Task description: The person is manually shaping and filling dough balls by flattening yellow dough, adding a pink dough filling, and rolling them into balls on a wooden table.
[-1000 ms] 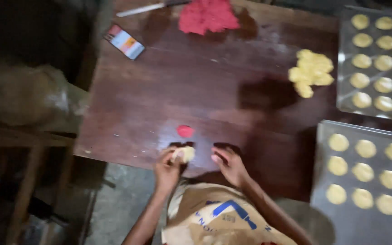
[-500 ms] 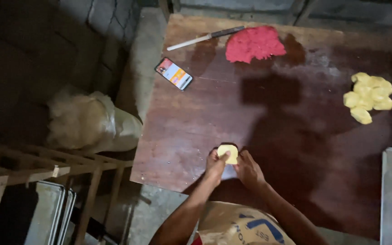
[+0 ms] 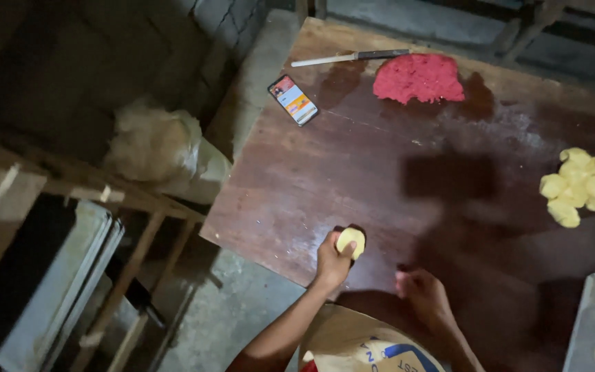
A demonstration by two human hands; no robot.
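Left hand (image 3: 330, 263) grips yellow dough ball (image 3: 350, 241); striped phone (image 3: 293, 100) beyond.

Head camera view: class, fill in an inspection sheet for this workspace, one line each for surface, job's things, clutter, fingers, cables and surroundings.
Surface: dark wooden table, glossy, with a floury smear near the far right.
Job's things: yellow dough ball in the left hand; pile of yellow dough pieces at right; red dough mound at the far edge; tray with flat yellow rounds at lower right.
Clutter: phone with lit screen; knife by the red mound.
Fingers: left fingers curled round the ball; right hand on the table, holding nothing.
Cables: nothing seen.
Surroundings: plastic sack, wooden rack with metal trays, concrete floor.
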